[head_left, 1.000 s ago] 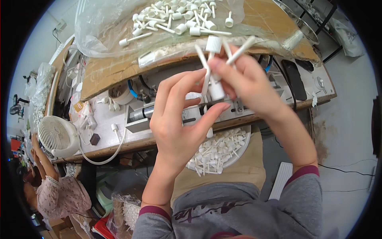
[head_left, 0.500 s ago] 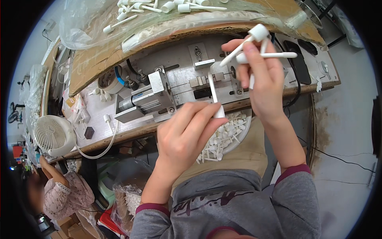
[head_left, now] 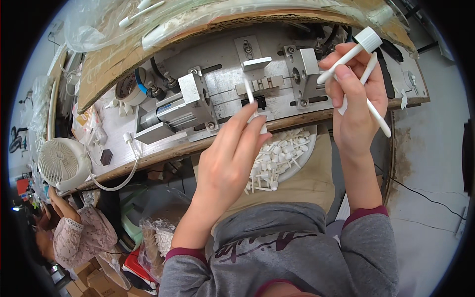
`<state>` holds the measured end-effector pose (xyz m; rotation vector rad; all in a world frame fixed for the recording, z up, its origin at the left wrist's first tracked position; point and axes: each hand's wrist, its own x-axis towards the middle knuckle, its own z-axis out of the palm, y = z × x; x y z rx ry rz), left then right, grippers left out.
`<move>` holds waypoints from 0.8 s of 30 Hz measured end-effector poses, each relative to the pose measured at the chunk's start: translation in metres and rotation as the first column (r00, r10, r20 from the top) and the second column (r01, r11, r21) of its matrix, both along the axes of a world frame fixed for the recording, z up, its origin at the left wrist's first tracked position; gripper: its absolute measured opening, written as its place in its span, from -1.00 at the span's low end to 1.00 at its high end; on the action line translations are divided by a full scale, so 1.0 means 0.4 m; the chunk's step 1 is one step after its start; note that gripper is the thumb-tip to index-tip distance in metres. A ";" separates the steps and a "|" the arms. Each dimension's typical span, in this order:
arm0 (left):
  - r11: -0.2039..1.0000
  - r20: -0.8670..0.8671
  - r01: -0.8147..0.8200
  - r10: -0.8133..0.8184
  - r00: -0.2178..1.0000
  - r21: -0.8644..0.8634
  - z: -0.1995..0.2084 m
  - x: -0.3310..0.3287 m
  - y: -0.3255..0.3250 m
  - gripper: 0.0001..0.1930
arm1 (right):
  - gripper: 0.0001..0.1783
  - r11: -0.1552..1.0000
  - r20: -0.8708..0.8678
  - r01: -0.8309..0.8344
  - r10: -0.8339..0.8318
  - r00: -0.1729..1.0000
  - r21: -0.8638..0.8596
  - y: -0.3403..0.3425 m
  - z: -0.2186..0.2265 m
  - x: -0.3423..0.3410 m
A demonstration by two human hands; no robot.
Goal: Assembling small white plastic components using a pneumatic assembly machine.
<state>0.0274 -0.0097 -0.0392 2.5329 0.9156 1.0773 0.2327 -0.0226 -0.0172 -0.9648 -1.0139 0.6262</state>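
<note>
Two bare hands are working over a cluttered bench, forearms in grey sleeves with maroon cuffs coming up from the lower edge. Nearest the body, a shallow white dish [head_left: 308, 148] is resting on the lap, heaped with small white plastic stemmed caps [head_left: 279, 161]. Just above it, the left hand [head_left: 232, 153] is pinching a single thin white plastic stick [head_left: 251, 101] between thumb and fingertips, holding it upright with its upper end reaching the small dark slot of the grey metal clamping fixture [head_left: 257, 84] on the bench; whether the tip is actually touching the slot is hard to tell. To the right, the right hand [head_left: 356, 99] is closing around a bundle of long white plastic sticks with round caps [head_left: 368, 59], fanned out above and below the fist. Left of the fixture, a silver pneumatic cylinder [head_left: 170, 111] is lying at an angle. Further left, a small white desk fan [head_left: 62, 163] is standing at the bench edge. Farthest off, a clear plastic bag [head_left: 123, 20] is covering more white parts on brown cardboard.
</note>
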 end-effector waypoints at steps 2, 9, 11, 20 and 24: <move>1.000 -0.115 0.009 -0.006 0.993 0.021 -0.017 0.008 0.011 -0.74 | -0.71 1.000 0.026 -0.013 0.013 1.000 -0.012 -0.006 -0.004 0.007; 0.980 -0.297 0.015 0.046 0.954 0.198 0.011 0.013 0.049 -0.76 | -0.75 0.995 0.126 0.097 -0.096 0.987 -0.002 -0.028 -0.010 0.007; 0.984 -0.288 -0.008 0.059 0.956 0.176 0.011 0.015 0.045 -0.77 | -0.77 0.982 0.269 0.190 -0.181 0.946 -0.006 -0.041 -0.007 0.002; 0.970 0.064 0.095 -0.083 0.995 -0.223 0.028 0.001 0.035 -0.62 | -0.65 0.883 0.848 -0.056 -0.428 0.312 0.466 -0.027 -0.053 0.071; 0.742 0.463 0.411 -0.154 0.873 -0.529 0.069 -0.015 -0.004 -0.48 | -0.58 0.865 0.881 -0.174 -0.450 0.149 0.471 -0.024 -0.056 0.034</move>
